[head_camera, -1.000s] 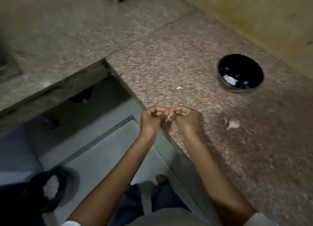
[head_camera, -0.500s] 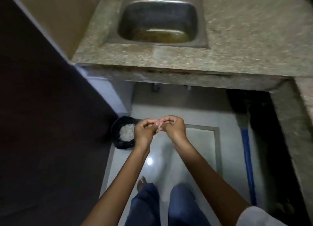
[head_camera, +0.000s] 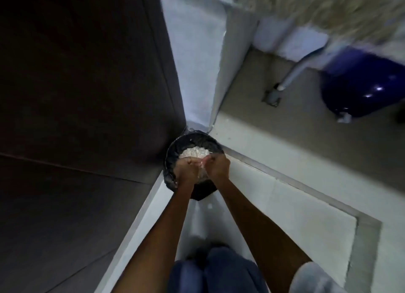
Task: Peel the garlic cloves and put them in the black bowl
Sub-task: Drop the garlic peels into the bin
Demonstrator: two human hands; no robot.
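Left hand [head_camera: 187,167] and right hand [head_camera: 217,165] are curled, pinching a garlic clove [head_camera: 202,163] between them: 3 o'clock of left, 9 o'clock of right. Clove axis too blurred to tell. Hands overlap black bin [head_camera: 173,154].

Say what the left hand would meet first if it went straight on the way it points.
Probably the pale scraps in the black-lined bin just beyond the left hand, though depth is unclear.
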